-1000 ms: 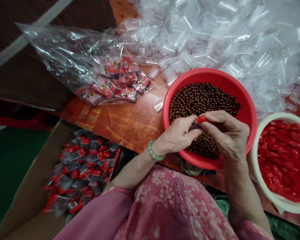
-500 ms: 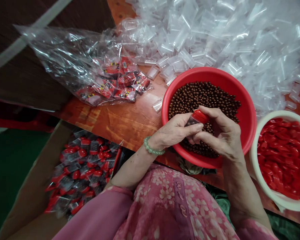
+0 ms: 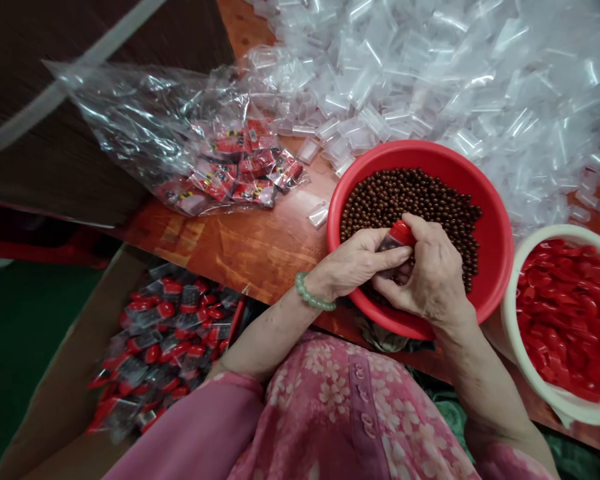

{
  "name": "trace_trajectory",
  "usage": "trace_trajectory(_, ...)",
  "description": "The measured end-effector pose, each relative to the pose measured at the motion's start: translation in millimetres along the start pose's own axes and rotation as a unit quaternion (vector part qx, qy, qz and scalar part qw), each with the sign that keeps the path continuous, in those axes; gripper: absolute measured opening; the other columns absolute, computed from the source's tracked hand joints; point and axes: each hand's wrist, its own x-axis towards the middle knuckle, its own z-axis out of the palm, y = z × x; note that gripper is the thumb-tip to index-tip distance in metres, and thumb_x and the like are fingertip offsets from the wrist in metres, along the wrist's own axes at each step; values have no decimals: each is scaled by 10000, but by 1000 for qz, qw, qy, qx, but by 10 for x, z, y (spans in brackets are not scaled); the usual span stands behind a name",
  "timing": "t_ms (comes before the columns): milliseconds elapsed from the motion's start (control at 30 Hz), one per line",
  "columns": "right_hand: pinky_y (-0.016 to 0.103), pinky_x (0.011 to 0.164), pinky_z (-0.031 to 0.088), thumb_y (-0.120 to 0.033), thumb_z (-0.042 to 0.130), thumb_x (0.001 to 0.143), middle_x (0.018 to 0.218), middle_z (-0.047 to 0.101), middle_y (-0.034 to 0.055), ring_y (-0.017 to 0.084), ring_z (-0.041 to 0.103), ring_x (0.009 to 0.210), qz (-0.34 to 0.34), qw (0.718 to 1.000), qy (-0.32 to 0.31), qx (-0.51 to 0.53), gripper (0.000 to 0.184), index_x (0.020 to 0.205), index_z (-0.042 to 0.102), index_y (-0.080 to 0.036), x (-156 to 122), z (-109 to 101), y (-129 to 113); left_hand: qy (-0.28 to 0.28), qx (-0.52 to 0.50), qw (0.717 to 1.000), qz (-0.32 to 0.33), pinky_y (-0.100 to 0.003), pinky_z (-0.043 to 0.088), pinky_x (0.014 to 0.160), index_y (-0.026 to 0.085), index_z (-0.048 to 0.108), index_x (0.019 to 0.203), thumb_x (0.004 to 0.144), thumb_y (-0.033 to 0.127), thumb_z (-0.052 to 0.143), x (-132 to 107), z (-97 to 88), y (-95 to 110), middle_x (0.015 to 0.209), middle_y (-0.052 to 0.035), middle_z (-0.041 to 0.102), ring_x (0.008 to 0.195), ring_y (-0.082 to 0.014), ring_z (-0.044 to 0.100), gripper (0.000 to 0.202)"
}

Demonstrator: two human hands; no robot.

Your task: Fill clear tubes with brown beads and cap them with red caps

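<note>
Over a red bowl (image 3: 497, 273) of small brown balls (image 3: 420, 190), both hands meet on one small clear container with a red cap (image 3: 403, 233). My left hand (image 3: 355, 263), with a green bead bracelet at its wrist, is closed around the container's clear body. Dark contents show through its wall. From the other side, my right hand (image 3: 433, 267) is closed on it, thumb below and fingers against the cap. The right fingers partly hide the container.
Loose red caps (image 3: 560, 320) fill a white tub (image 3: 508, 293) at right. Clear empty containers (image 3: 410, 73) are heaped across the back. A plastic bag (image 3: 135, 113) with red printed packets (image 3: 213, 179) lies left. Below the table edge, a carton (image 3: 55, 393) holds capped containers (image 3: 165, 347).
My right hand has turned and closed in around the container, its fingers curling more against the cap. My left hand keeps its hold. The whole view has shifted slightly.
</note>
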Motion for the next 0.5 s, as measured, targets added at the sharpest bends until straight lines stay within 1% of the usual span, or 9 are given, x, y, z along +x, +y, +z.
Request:
trace_trajectory(100, 431, 731, 577, -414, 590, 903, 1106, 693, 175, 285, 665, 878, -26, 999, 30, -28, 673, 1471, 421, -93, 31, 11, 10, -12, -2, 1000, -7, -254, 474, 717, 123, 636, 848, 700, 479, 914, 4, -15, 12, 758, 15, 617, 703, -87, 560, 475)
trace_trajectory(200, 425, 743, 595, -446, 604, 905, 1064, 705, 158, 280, 685, 873, -37, 998, 41, -22, 673, 1464, 451, -104, 34, 13, 22, -20, 12, 1000, -2, -258, 467, 721, 131, 621, 842, 718, 488, 896, 4, -23, 18, 755, 14, 606, 707, -92, 555, 467)
trace_trajectory(300, 423, 761, 607, -455, 641, 874, 1079, 711, 154, 283, 701, 908, -37, 998, 45, -5, 701, 1468, 472, -123, 6, 23, 36, -34, 62, 997, 3, -255, 452, 709, 136, 614, 826, 745, 483, 868, -12, -23, 30, 752, 10, 600, 707, -98, 535, 438)
trace_trajectory(367, 428, 780, 615, -436, 680, 832, 1103, 714, 165, 293, 705, 939, -37, 998, 52, 8, 727, 1458, 489, -119, -9, 36, 50, -40, 110, 993, 16, -258, 446, 708, 141, 610, 816, 798, 452, 815, -33, -17, 42, 755, 4, 600, 714, -105, 528, 373)
trace_trajectory(433, 437, 805, 623, -407, 707, 794, 1131, 711, 174, 301, 703, 973, -42, 997, 52, 37, 750, 1452, 493, -117, -7, 46, 70, -26, 156, 986, 43, -262, 452, 720, 148, 604, 828, 849, 382, 744, -58, -2, 51, 775, -2, 605, 734, -117, 537, 273)
trace_trajectory(500, 444, 830, 627, -367, 705, 781, 1166, 701, 168, 299, 697, 1004, -44, 995, 44, 81, 749, 1459, 488, -135, 13, 41, 93, 1, 193, 979, 68, -264, 466, 735, 157, 604, 876, 875, 310, 676, -79, 19, 54, 813, -9, 620, 765, -130, 555, 169)
